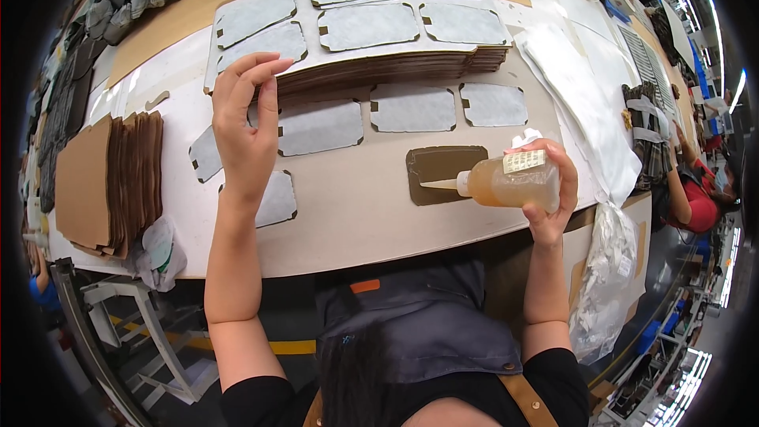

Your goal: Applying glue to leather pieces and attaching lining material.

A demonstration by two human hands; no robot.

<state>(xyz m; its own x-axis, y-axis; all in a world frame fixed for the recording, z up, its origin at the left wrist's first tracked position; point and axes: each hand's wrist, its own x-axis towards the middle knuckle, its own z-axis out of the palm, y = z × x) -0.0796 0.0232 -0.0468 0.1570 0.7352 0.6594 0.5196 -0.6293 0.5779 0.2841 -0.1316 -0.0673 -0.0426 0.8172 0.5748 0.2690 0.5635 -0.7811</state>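
In my right hand [557, 182] is a clear squeeze bottle [506, 182] of amber liquid, lying on its side with a pale label. Its thin nozzle points left, over a dark brown rectangular fabric piece [427, 160] on the table; I cannot tell whether the tip touches. My left hand [249, 122] is raised at the left, fingers loosely bent and apart, with nothing visible in them. It hides parts of the pale-backed pieces beneath. Along the table lie more such pieces, among them a pale rectangle [413, 108] with dark corners and another [322, 126] beside my left hand.
A thick stack of boards [411, 63] at the back carries several pale rectangles. Brown panels [87, 182] are stacked at the left, near a small plastic bag [160, 253]. White cloth [577, 103] and clear plastic [605, 285] lie at the right. A person in red [696, 198] is farther right.
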